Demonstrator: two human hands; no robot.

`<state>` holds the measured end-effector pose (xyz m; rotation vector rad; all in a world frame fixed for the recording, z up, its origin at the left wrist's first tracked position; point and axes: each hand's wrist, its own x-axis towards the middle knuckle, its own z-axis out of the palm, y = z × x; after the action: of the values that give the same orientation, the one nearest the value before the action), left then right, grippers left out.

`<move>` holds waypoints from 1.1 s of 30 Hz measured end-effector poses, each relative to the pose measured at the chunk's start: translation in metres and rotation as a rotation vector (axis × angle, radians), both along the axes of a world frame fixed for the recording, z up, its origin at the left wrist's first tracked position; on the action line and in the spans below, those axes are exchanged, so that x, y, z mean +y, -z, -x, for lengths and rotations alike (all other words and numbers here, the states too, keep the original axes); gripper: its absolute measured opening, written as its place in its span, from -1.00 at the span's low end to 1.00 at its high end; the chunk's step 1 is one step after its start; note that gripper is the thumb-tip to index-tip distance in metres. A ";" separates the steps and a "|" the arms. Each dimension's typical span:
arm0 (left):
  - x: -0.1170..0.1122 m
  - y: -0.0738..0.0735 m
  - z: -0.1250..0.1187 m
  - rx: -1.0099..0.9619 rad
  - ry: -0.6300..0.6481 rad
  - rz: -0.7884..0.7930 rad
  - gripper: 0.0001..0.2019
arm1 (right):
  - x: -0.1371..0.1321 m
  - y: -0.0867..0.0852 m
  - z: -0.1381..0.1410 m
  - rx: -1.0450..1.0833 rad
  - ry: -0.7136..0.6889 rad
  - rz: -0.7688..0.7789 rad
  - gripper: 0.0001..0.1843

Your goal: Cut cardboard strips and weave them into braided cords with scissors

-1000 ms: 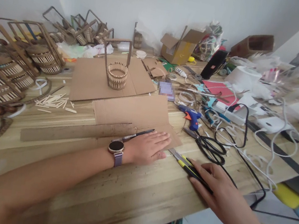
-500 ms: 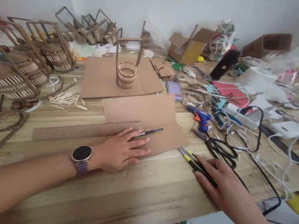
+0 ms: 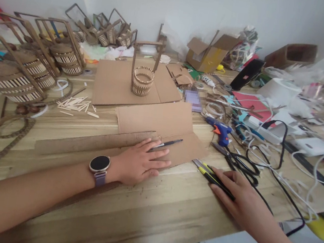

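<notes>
My left hand (image 3: 144, 160) lies flat with fingers spread on a piece of brown cardboard (image 3: 156, 116), near its front edge. A dark pen (image 3: 171, 142) sticks out beside its index finger; part of the pen is hidden by the hand. A long narrow cardboard strip (image 3: 94, 142) extends leftward from that hand. In my right hand (image 3: 235, 187) is a black and yellow utility knife (image 3: 210, 175). Its blade points up and left, close to the cardboard's right corner. Behind, a small woven basket (image 3: 143, 81) with a tall handle stands upright on a larger cardboard sheet (image 3: 109, 85).
Scissors (image 3: 239, 161), a blue glue gun (image 3: 221, 131) and tangled cables (image 3: 313, 176) lie to the right. Several lidded woven baskets (image 3: 19, 80) crowd the left, near a pile of small wooden sticks (image 3: 76, 103). An opened cardboard box (image 3: 208, 53) stands at the back.
The view has shifted slightly. My left hand has slid a little to the right over the cardboard, still flat. My right hand keeps its grip on the utility knife in nearly the same place.
</notes>
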<state>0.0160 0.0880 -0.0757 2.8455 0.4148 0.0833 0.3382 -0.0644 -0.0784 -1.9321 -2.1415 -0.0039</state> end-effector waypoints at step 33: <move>-0.033 0.001 0.063 0.025 -0.407 -0.122 -0.21 | 0.006 0.003 0.027 0.075 -0.155 0.038 -0.47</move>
<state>-0.0468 0.0554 -0.0769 2.8356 1.0206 0.1546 0.3115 -0.0581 -0.0815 -1.7512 -2.2503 0.1362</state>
